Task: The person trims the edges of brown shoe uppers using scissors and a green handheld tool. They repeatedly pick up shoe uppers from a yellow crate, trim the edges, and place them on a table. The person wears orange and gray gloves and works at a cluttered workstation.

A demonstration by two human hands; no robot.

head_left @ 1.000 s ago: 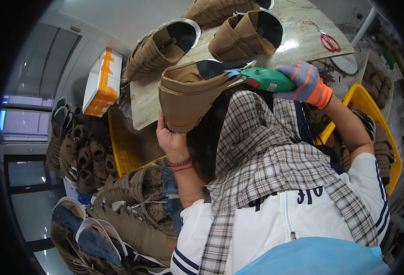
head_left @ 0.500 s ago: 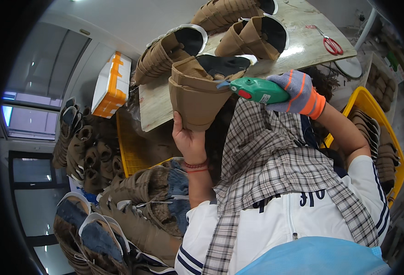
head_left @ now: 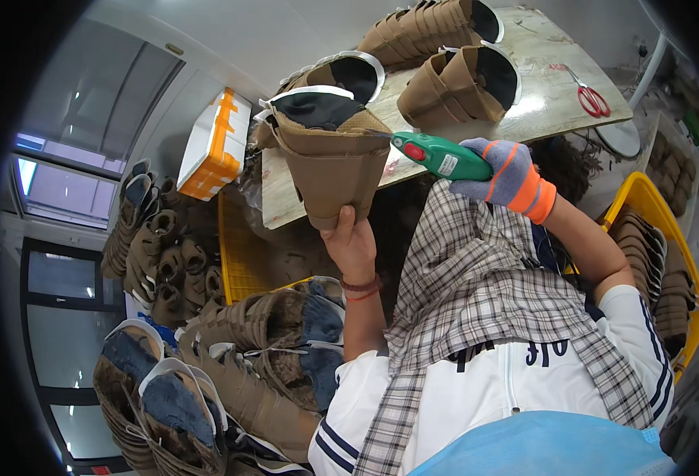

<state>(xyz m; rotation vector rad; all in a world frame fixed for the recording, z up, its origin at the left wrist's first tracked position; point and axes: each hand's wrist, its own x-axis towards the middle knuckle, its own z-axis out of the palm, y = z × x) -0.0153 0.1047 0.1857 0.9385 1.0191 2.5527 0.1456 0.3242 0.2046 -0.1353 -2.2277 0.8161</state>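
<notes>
My left hand [head_left: 351, 240] grips the lower end of a tan shoe upper [head_left: 327, 155] with a dark lining and white rim, held upright above the table edge. My right hand [head_left: 506, 176], in a grey and orange glove, holds a green electric hand tool [head_left: 438, 156] with a red button. The tool's tip touches the upper's right side near its top.
More stacked tan uppers [head_left: 456, 83] lie on the marble-look table [head_left: 548, 87], with red scissors [head_left: 589, 97] to the right. A white and orange box [head_left: 216, 143] sits left. Yellow crates [head_left: 657, 222] hold uppers; piles of uppers [head_left: 238, 349] fill the lower left.
My left hand has turned the upper more upright and raised it, so its dark opening faces up. The tool has stayed against its right side.
</notes>
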